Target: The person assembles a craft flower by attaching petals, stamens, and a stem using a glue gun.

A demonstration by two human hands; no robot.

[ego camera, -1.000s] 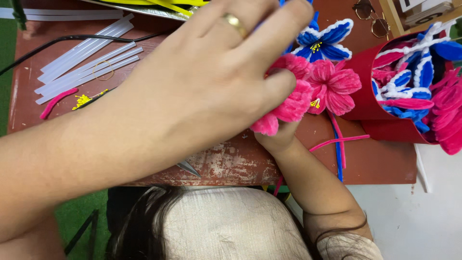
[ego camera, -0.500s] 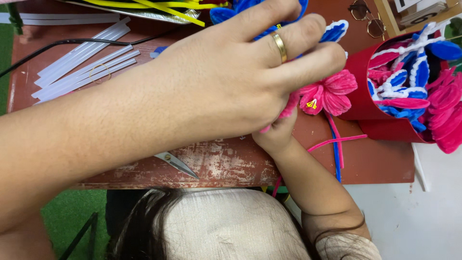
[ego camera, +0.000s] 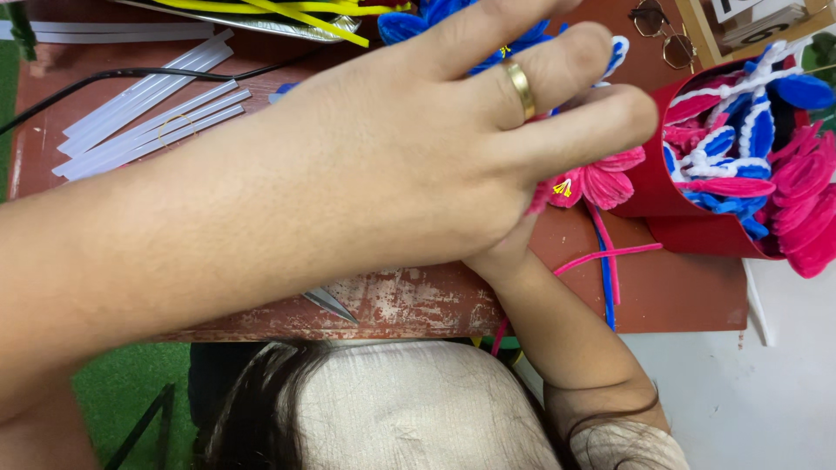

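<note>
Hands (ego camera: 409,174) have slid right, bunched together over the pink pipe-cleaner flower (ego camera: 596,184); grip unclear.

The left hand (ego camera: 453,148) and its forearm crossed most of the table (ego camera: 679,296), blocking the middle. To the right, a red box (ego camera: 670,204) crammed with flowers stood close, with stems (ego camera: 605,261) lying just before it. Glue sticks (ego camera: 139,122) and a cable (ego camera: 104,83) cluttered the far left. Bare tabletop remained along the near right edge.
</note>
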